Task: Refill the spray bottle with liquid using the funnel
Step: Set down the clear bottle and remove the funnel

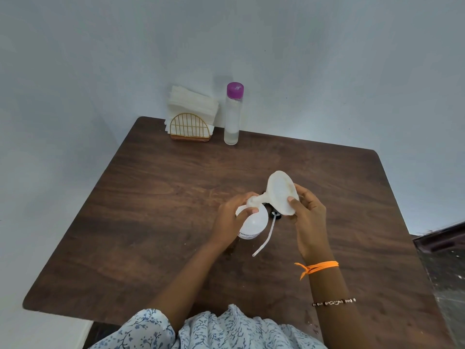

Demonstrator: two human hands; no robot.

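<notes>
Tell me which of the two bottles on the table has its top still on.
The tall clear bottle by the napkin holder keeps its purple cap. The white spray bottle under the left hand is uncapped, with the funnel at its neck.

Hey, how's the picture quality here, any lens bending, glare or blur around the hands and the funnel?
Head view: wide-angle bending curves the dark wooden table edges; light is soft and even, with faint shadows and no harsh glare; the white plastic funnel, pinched by the right hand, looks slightly soft, as does the left hand gripping the white spray bottle.
</notes>
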